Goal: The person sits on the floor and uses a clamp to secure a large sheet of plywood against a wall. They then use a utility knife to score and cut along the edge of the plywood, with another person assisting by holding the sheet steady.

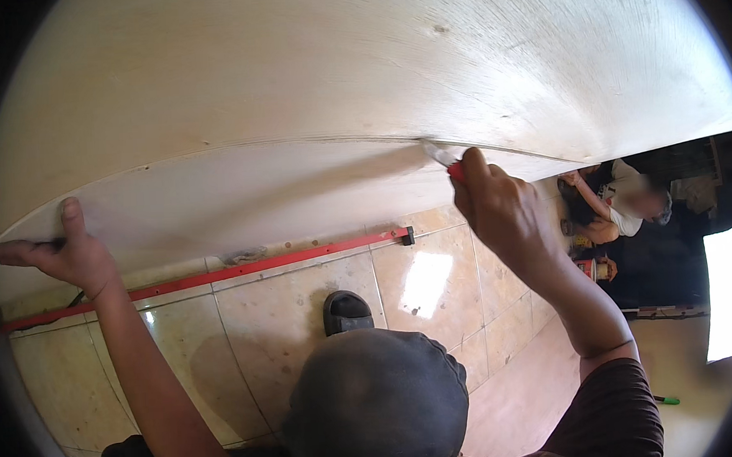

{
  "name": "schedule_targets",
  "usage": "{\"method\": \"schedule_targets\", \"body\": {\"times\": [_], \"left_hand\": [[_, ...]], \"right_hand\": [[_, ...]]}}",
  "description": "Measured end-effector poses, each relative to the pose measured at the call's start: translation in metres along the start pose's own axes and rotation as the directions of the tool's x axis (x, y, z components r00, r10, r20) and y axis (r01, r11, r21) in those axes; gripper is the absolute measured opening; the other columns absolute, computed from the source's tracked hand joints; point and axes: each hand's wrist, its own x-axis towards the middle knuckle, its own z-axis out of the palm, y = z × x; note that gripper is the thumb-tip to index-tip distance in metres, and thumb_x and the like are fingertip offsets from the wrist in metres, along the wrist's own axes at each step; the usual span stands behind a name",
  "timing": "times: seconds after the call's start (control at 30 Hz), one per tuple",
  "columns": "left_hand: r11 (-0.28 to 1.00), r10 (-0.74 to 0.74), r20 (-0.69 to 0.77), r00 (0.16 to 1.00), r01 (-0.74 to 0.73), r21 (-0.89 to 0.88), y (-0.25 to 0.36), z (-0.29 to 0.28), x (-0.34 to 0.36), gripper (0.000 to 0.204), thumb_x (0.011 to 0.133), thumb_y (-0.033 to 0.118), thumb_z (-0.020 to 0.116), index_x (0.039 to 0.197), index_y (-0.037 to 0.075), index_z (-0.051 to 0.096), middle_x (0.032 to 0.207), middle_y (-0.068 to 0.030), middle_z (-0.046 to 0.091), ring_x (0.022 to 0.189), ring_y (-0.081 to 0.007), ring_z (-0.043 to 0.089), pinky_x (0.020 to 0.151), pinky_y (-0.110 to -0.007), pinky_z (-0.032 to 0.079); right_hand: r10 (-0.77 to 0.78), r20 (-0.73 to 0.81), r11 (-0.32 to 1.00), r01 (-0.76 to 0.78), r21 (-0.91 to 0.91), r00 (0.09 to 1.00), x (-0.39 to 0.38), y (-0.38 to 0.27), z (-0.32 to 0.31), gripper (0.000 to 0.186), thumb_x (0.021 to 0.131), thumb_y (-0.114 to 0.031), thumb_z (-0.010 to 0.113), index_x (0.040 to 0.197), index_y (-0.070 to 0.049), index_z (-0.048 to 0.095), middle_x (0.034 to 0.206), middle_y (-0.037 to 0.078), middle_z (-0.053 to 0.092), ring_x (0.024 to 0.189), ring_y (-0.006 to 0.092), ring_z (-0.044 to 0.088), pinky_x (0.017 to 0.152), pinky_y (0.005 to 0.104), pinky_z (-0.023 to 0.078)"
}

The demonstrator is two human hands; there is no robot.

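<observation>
A broad pale wood panel (356, 61) fills the upper view. A thin curved seam runs along its lower side, above a smooth pale strip (296, 178). My right hand (503, 207) is closed around a red-handled bladed tool (441, 153), whose pale blade tip meets the seam right of centre. Most of the handle is hidden in my fingers. At the far left, my left hand (70, 251) rests against the strip with thumb raised and fingers stretched out, holding nothing.
A long red metal bar (243, 271) with a black end lies on the tiled floor (296, 316) below the strip. A black sandal (348, 311) and a rounded dark grey cloth shape (376, 395) are nearer. Another person (620, 200) crouches at right near a red-and-white container (586, 268).
</observation>
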Motion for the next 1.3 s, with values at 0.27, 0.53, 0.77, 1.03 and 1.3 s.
{"method": "schedule_targets", "body": {"times": [0.27,0.53,0.77,1.03,1.3], "left_hand": [[0.994,0.105,0.071,0.992,-0.107,0.023,-0.032,-0.016,0.005,0.096,0.086,0.019,0.086,0.153,-0.006,0.021,0.153,-0.0172,0.028,0.131,-0.0262,0.047,0.116,-0.038,0.043],[0.996,0.041,0.041,0.998,-0.038,-0.079,-0.048,-0.027,0.004,0.069,0.094,0.011,0.077,0.146,-0.003,0.034,0.147,-0.0187,0.048,0.128,-0.0265,0.055,0.113,-0.041,0.047],[1.0,0.029,0.065,0.997,-0.029,-0.003,-0.049,-0.027,0.001,0.067,0.096,0.021,0.076,0.142,-0.002,0.034,0.142,-0.0171,0.046,0.128,-0.0251,0.052,0.112,-0.04,0.044],[0.994,0.102,0.076,0.992,-0.104,0.026,-0.058,-0.036,0.011,0.078,0.095,0.029,0.077,0.147,-0.004,0.03,0.143,-0.0177,0.046,0.129,-0.0266,0.051,0.113,-0.042,0.042],[1.0,0.009,0.089,0.996,-0.01,0.009,-0.052,-0.03,0.0,0.093,0.095,0.024,0.077,0.16,-0.007,0.017,0.159,-0.0219,0.036,0.141,-0.0289,0.044,0.122,-0.043,0.035]], "right_hand": [[0.022,0.049,1.0,-0.023,0.021,0.999,-0.005,0.016,-0.001,0.023,0.109,-0.025,0.063,0.107,-0.005,0.051,0.062,0.014,0.061,0.049,0.0318,0.065,0.042,0.0432,0.051],[-0.014,0.003,1.0,0.014,0.012,1.0,-0.005,0.032,0.004,0.025,0.104,-0.025,0.07,0.105,-0.006,0.054,0.065,0.013,0.063,0.049,0.0288,0.065,0.044,0.0415,0.052],[-0.041,-0.021,0.999,0.041,-0.011,0.999,-0.018,0.077,0.013,0.023,0.102,-0.024,0.071,0.103,-0.007,0.056,0.064,0.011,0.062,0.051,0.0275,0.065,0.044,0.0409,0.052],[-0.031,-0.031,0.998,0.029,-0.057,0.999,-0.031,0.117,0.023,0.023,0.101,-0.023,0.073,0.101,-0.006,0.056,0.066,0.01,0.062,0.055,0.028,0.067,0.046,0.0416,0.053],[0.024,-0.009,0.996,-0.024,-0.084,1.0,-0.058,0.181,0.04,0.022,0.101,-0.022,0.072,0.102,-0.007,0.055,0.072,0.013,0.065,0.062,0.0358,0.069,0.052,0.0469,0.056]]}}
